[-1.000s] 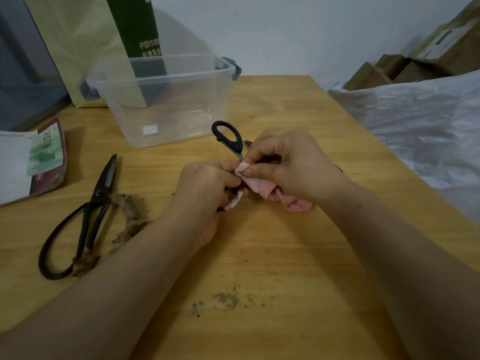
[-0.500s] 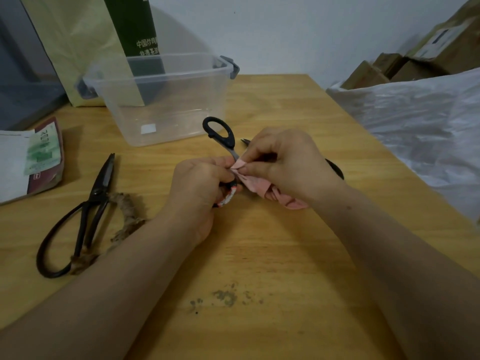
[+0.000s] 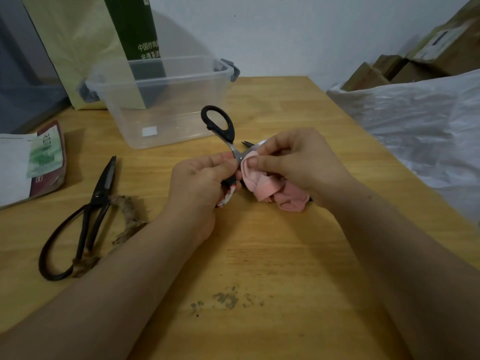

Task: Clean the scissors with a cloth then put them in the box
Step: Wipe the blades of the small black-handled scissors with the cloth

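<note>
At the pivot, scissors (image 3: 230, 135) are gripped by left hand (image 3: 200, 180), cloth (image 3: 267, 187) pinched on by right hand (image 3: 298, 162). Probably mid-wipe; a lift to the box (image 3: 176, 100) beyond is needed next.

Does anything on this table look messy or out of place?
Yes. Dark grey specks stain the wooden table between the forearms, and frayed brown twine lies loose by the old black scissors on the left.

Dim, flat indoor light, greyish cast. Light from side of left hand (image 3: 200, 183): bag (image 3: 78, 48) beyond it throws soft shadow rightward on wall (image 3: 285, 35). Faint shadows under forearms on tabletop (image 3: 272, 242). Mild softness, noise; wide-angle bending at edges.
</note>
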`<state>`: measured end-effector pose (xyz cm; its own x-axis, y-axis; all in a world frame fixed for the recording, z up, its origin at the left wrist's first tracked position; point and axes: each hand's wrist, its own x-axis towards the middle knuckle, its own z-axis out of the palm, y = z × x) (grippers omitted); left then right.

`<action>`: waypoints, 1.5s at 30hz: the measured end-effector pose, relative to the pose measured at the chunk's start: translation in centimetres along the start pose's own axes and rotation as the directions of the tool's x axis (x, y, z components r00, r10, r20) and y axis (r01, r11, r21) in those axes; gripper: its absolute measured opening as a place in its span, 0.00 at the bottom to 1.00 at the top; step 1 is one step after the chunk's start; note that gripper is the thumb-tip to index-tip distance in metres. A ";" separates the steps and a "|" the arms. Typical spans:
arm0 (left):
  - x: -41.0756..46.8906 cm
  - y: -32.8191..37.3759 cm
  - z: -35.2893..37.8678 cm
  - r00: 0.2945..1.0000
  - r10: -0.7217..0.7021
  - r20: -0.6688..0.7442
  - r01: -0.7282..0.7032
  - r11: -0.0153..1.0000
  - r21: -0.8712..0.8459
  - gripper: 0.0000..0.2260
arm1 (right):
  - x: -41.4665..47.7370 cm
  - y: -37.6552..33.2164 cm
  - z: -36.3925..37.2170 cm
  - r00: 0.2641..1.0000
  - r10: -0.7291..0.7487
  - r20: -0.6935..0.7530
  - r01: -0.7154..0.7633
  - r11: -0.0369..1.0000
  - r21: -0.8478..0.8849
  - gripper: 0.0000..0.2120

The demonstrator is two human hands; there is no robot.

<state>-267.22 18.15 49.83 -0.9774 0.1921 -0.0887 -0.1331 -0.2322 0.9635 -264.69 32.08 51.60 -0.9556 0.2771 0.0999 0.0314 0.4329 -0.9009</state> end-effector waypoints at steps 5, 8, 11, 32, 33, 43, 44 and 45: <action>-0.1 0.2 0.1 1.000 -0.023 0.014 0.024 0.998 -0.053 0.04 | 0.0 0.3 0.7 1.000 -0.008 0.008 0.007 0.991 0.131 0.09; -0.1 0.5 0.1 0.999 -0.029 0.035 0.032 0.996 -0.080 0.04 | 0.1 0.2 0.5 0.998 -0.063 -0.002 0.063 0.993 0.095 0.10; -0.1 0.6 0.0 0.999 -0.023 0.044 0.027 0.996 -0.081 0.04 | -0.3 0.3 0.6 0.987 -0.152 -0.051 0.150 0.988 -0.034 0.10; 0.0 0.3 0.4 0.998 -0.062 0.006 0.062 0.989 -0.137 0.04 | -0.8 0.0 0.6 0.975 -0.222 -0.018 0.208 0.936 -0.283 0.07; 0.0 0.4 0.4 0.998 -0.064 0.003 0.063 0.988 -0.143 0.04 | -0.8 -0.1 0.3 0.983 -0.182 -0.021 0.173 0.961 -0.217 0.07; -0.1 0.3 0.2 0.999 -0.038 0.019 0.040 0.992 -0.120 0.03 | -0.1 0.2 0.9 0.999 -0.045 -0.011 0.046 0.987 0.153 0.06; -0.1 0.3 0.2 0.999 -0.034 0.019 0.036 0.993 -0.109 0.02 | -0.1 0.2 0.9 0.999 -0.040 -0.004 0.040 0.982 0.186 0.06; -0.1 0.3 0.1 0.999 -0.034 0.010 0.035 0.994 -0.108 0.01 | -0.2 0.1 0.8 0.999 -0.031 0.005 0.029 0.973 0.228 0.07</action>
<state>-267.12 18.21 50.13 -0.9705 0.2099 -0.1189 -0.1843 -0.3270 0.9269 -264.76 31.37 51.14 -0.9577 0.2587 0.1258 -0.0642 0.2340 -0.9701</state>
